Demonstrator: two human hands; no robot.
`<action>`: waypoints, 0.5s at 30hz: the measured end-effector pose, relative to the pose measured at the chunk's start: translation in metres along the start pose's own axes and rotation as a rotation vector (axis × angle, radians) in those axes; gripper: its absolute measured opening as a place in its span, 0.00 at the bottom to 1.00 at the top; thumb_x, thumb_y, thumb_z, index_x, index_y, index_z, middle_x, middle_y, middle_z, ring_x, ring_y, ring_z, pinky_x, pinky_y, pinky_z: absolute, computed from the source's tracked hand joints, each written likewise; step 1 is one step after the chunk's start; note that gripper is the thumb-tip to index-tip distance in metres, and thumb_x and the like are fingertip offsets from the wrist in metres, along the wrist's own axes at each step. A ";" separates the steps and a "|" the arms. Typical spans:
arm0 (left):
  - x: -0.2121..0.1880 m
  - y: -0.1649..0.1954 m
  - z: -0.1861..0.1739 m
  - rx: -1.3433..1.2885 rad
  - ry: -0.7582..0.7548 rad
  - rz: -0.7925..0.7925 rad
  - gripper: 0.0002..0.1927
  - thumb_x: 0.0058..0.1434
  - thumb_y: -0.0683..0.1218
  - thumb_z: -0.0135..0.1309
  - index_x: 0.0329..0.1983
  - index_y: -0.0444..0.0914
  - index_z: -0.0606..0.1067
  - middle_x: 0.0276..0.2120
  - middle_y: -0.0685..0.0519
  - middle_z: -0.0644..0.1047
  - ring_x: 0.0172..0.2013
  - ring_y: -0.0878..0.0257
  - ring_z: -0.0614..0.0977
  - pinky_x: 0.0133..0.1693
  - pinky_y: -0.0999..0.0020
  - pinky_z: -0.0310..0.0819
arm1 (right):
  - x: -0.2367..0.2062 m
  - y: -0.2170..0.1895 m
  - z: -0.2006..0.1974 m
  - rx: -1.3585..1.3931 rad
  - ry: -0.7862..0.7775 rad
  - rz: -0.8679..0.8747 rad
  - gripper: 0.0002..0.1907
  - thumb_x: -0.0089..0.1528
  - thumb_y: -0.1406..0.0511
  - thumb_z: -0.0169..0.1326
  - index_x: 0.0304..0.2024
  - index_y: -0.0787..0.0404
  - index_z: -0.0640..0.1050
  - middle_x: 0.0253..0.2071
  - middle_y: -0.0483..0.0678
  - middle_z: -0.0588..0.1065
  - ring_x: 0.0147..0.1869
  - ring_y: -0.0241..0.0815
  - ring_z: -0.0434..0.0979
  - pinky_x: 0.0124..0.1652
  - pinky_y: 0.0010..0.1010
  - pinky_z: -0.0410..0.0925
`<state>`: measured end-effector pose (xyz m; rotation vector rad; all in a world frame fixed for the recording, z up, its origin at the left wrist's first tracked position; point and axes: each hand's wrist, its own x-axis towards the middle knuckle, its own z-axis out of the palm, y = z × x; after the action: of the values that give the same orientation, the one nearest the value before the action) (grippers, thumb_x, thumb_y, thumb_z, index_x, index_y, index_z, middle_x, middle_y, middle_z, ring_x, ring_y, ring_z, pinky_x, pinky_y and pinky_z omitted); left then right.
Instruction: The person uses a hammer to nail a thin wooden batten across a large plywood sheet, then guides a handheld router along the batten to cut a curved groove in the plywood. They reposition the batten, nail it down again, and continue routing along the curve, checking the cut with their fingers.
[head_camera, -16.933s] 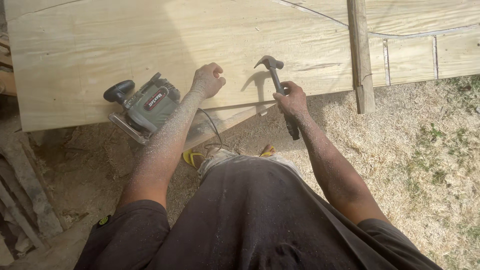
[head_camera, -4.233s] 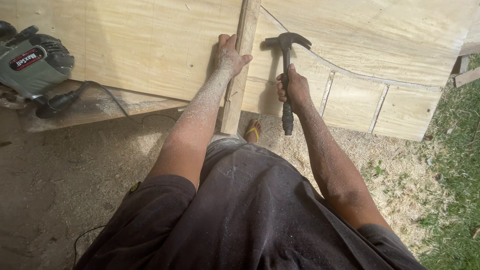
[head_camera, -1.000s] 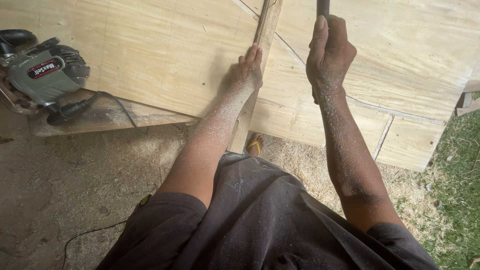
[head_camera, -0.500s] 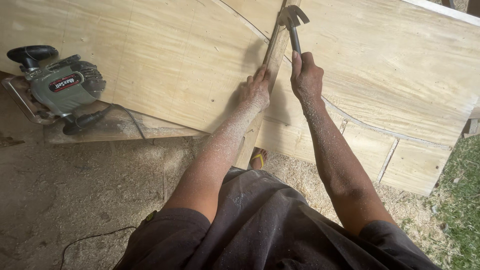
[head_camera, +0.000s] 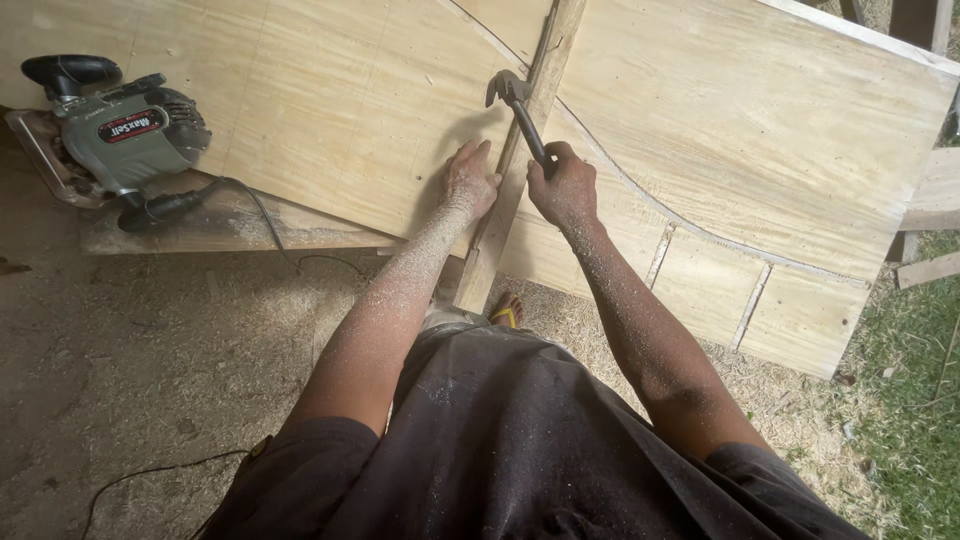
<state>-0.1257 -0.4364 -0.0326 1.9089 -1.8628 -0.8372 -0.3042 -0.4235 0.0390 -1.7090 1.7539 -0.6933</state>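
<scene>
Hammer (head_camera: 517, 112) first: it sits near the middle of my view, claw head over the narrow wooden strip (head_camera: 520, 150) that runs slantwise across the plywood sheet (head_camera: 350, 110).

Starting at the far left, I see a grey-green power saw (head_camera: 115, 135) with a black knob handle resting on the plywood's left end, its black cord (head_camera: 270, 225) trailing down over the edge toward the ground. Below it lies bare dirt ground (head_camera: 130, 360) dusted with sawdust, outdoors in strong sunlight.

Moving right, my left hand (head_camera: 470, 182) lies flat with fingers spread on the plywood, pressed against the strip's left side; its grip is apart, clamped on nothing. Both forearms are coated in sawdust. A yellow sandal (head_camera: 506, 312) shows just below the strip's lower end.

My right hand (head_camera: 562, 188) has its grip wrapped tight on the hammer's dark handle, just right of the strip.

Farther right, a curved pencil-like line crosses the pale plywood, and short saw cuts mark its lower edge. Grass (head_camera: 915, 400) begins at the far right, beside loose wood offcuts (head_camera: 930, 240).
</scene>
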 end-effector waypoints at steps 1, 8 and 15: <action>-0.010 -0.011 -0.006 -0.040 0.011 -0.054 0.36 0.59 0.49 0.62 0.70 0.40 0.65 0.69 0.46 0.65 0.67 0.48 0.67 0.68 0.55 0.61 | 0.000 -0.005 0.009 0.007 -0.022 -0.039 0.18 0.61 0.62 0.57 0.49 0.68 0.77 0.32 0.59 0.81 0.38 0.54 0.85 0.43 0.42 0.76; -0.059 -0.086 -0.073 -0.074 0.278 -0.234 0.30 0.61 0.49 0.61 0.66 0.37 0.69 0.63 0.47 0.69 0.62 0.49 0.70 0.64 0.53 0.64 | 0.012 -0.074 0.098 -0.060 -0.216 -0.120 0.17 0.60 0.66 0.59 0.50 0.65 0.77 0.41 0.63 0.81 0.47 0.59 0.83 0.48 0.46 0.74; -0.081 -0.188 -0.133 -0.149 0.573 -0.345 0.25 0.61 0.46 0.62 0.60 0.37 0.71 0.59 0.45 0.70 0.59 0.47 0.72 0.59 0.52 0.68 | 0.041 -0.123 0.213 -0.146 -0.158 -0.276 0.14 0.63 0.67 0.59 0.49 0.65 0.73 0.39 0.61 0.77 0.45 0.62 0.77 0.46 0.52 0.70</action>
<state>0.1071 -0.3623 -0.0330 2.1151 -1.1277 -0.4308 -0.0657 -0.4625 -0.0223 -2.0719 1.5079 -0.5377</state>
